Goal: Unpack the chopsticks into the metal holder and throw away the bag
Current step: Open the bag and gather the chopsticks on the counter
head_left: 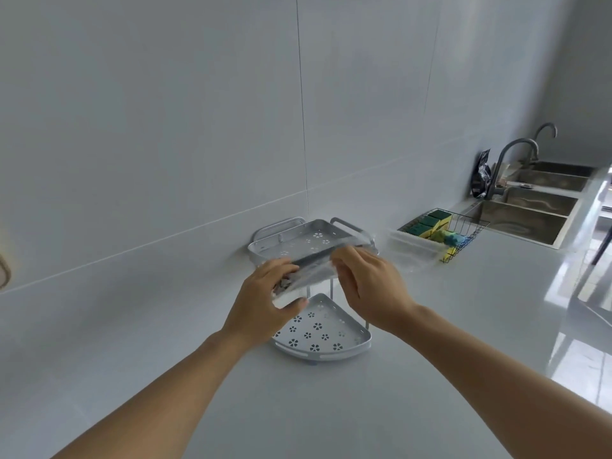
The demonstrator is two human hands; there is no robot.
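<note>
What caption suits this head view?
Both hands, left hand and right hand, hold the bagged chopsticks above a metal rack.

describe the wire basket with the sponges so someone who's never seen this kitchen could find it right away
Start at the steel sink set in the white counter on the right. Just left of it, next to a clear plastic tub, sits the black wire basket. It alone holds green and yellow sponges; the white shelf rack further left is perforated metal.

Two-tier rack (323, 339) stands on table (331, 409) against wall; sponge basket (443, 228) to its right, sink (526, 217) beyond.
</note>
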